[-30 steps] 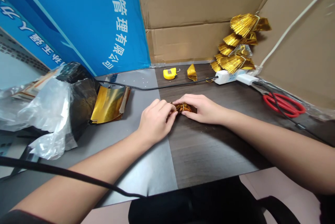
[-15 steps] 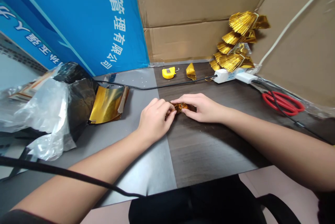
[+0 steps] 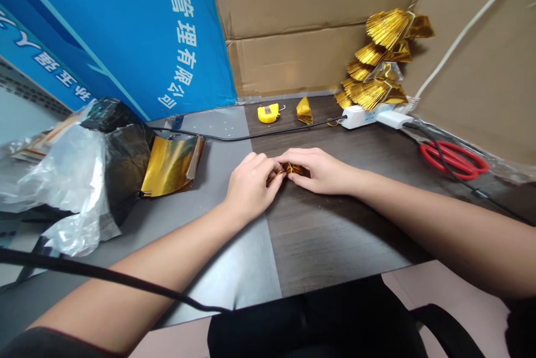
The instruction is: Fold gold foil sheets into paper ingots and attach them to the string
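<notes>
My left hand [image 3: 250,186] and my right hand [image 3: 319,170] meet at the middle of the table, both pinched on a small folded piece of gold foil [image 3: 290,169] that lies on the dark wood surface. Most of the foil piece is hidden by my fingers. A stack of flat gold foil sheets [image 3: 171,165] lies to the left on the grey surface. One finished gold folded piece [image 3: 304,110] sits at the back beside a yellow tape measure [image 3: 268,113].
A string of gold folded fans [image 3: 379,62] hangs in the cardboard corner above a white power strip [image 3: 362,117]. Red scissors [image 3: 455,158] lie at the right. Plastic bags [image 3: 79,173] pile at the left. A black cable [image 3: 104,277] crosses my left forearm.
My hands have stayed on the foil piece, with the fingers shifting slightly closer together. The view has drifted a little.
</notes>
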